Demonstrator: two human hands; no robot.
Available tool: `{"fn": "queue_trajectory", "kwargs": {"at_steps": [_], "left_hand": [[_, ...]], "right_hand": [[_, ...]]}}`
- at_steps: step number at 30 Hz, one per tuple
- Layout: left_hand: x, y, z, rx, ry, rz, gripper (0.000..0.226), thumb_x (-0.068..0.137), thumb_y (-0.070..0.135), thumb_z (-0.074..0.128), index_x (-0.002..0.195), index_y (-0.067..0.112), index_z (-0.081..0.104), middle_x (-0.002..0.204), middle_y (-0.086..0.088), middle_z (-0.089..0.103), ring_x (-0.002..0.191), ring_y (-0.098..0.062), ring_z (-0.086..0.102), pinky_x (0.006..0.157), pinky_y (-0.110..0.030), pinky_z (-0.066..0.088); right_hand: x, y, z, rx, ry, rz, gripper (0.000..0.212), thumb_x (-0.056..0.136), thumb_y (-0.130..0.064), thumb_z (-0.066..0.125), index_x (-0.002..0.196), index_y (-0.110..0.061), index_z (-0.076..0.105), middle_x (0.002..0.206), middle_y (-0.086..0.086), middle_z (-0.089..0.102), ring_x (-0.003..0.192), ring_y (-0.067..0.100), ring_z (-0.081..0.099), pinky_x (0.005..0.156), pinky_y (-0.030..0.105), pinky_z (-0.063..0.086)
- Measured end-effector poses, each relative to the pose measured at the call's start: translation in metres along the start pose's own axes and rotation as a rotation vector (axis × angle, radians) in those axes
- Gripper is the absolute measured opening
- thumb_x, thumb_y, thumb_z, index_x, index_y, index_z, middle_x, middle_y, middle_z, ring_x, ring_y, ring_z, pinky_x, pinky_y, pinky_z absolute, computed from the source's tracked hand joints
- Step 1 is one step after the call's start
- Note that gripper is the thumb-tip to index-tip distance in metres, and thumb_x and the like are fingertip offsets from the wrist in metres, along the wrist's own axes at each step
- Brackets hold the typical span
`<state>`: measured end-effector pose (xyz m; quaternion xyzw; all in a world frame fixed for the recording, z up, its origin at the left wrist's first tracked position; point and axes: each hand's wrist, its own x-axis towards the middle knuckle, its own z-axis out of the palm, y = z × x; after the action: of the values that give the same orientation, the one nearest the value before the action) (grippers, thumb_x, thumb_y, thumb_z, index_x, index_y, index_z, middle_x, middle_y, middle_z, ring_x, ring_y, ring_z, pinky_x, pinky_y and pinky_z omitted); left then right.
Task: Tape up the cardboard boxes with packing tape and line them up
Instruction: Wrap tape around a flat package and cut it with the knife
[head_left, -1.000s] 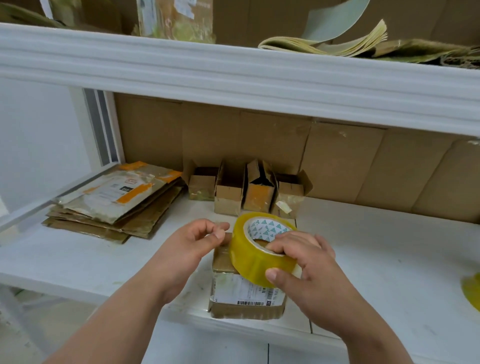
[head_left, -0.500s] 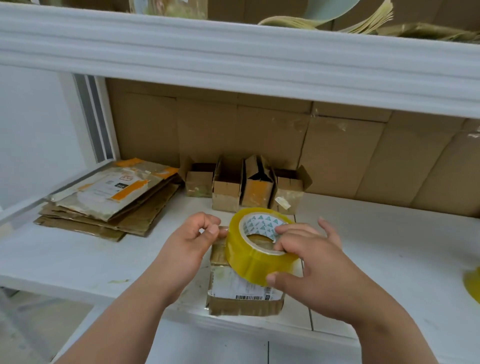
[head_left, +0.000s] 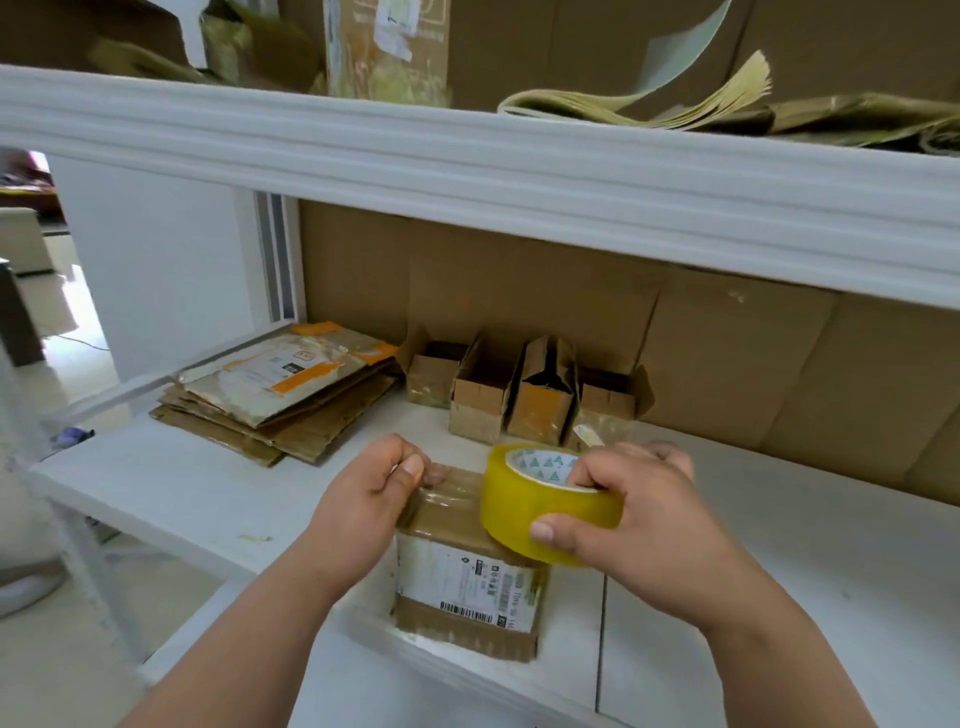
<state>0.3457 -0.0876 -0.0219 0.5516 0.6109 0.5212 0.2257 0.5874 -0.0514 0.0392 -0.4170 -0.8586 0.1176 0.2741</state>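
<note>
Centre frame: left hand (head_left: 374, 493) pinches tape end onto box (head_left: 467, 571) as anchor; right hand (head_left: 623, 525) grips tape roll (head_left: 540, 506), likely to pull a strip across.

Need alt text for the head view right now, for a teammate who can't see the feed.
A person's right hand grips a yellow tape roll over a labelled cardboard box on a white shelf, while the left hand pinches the tape end at the box's far left edge. Behind stand four small open boxes in a row, with flattened cardboard stacked to the left.
</note>
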Motion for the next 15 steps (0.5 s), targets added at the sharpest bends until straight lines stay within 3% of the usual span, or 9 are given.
{"fn": "queue_trajectory", "kwargs": {"at_steps": [5, 7, 9, 12, 15], "left_hand": [[0.003, 0.006, 0.008, -0.043, 0.021, -0.094, 0.023, 0.103, 0.019, 0.046, 0.091, 0.02, 0.065, 0.099, 0.011, 0.075, 0.101, -0.007, 0.066, 0.1, -0.041, 0.047], [0.004, 0.005, 0.012, -0.055, 0.041, -0.126, 0.025, 0.104, 0.018, 0.046, 0.089, 0.021, 0.066, 0.098, 0.01, 0.076, 0.099, -0.01, 0.067, 0.1, -0.043, 0.047], [0.006, 0.005, 0.015, -0.072, 0.051, -0.15, 0.027, 0.104, 0.019, 0.046, 0.088, 0.023, 0.067, 0.097, 0.009, 0.076, 0.1, -0.015, 0.066, 0.099, -0.045, 0.047], [0.007, 0.006, 0.017, -0.151, 0.059, -0.172, 0.022, 0.104, 0.017, 0.045, 0.095, 0.009, 0.063, 0.097, 0.006, 0.076, 0.103, -0.017, 0.066, 0.096, -0.037, 0.047], [0.008, 0.004, 0.018, -0.179, 0.057, -0.172, 0.023, 0.104, 0.016, 0.043, 0.096, 0.003, 0.059, 0.097, 0.005, 0.077, 0.103, -0.014, 0.068, 0.083, -0.025, 0.044]], "right_hand": [[-0.003, 0.018, -0.013, 0.107, -0.016, 0.084, 0.063, 0.046, -0.084, 0.054, 0.089, -0.038, 0.054, 0.075, -0.018, 0.055, 0.099, 0.0, 0.032, 0.07, 0.025, 0.032], [-0.004, 0.022, -0.013, 0.097, -0.062, 0.068, 0.06, 0.049, -0.085, 0.049, 0.092, -0.043, 0.055, 0.078, -0.019, 0.057, 0.1, -0.007, 0.029, 0.075, 0.024, 0.032], [-0.004, 0.026, -0.013, 0.072, -0.119, 0.025, 0.057, 0.057, -0.082, 0.044, 0.085, -0.036, 0.06, 0.08, -0.02, 0.057, 0.1, -0.012, 0.032, 0.084, 0.024, 0.03], [-0.005, 0.028, -0.012, 0.027, -0.227, -0.043, 0.044, 0.069, -0.068, 0.045, 0.072, -0.026, 0.058, 0.086, -0.014, 0.055, 0.102, -0.003, 0.044, 0.095, 0.03, 0.023], [-0.009, 0.036, -0.01, 0.025, -0.254, -0.026, 0.037, 0.075, -0.064, 0.042, 0.08, -0.03, 0.057, 0.09, -0.012, 0.056, 0.106, 0.005, 0.044, 0.098, 0.036, 0.023]]}}
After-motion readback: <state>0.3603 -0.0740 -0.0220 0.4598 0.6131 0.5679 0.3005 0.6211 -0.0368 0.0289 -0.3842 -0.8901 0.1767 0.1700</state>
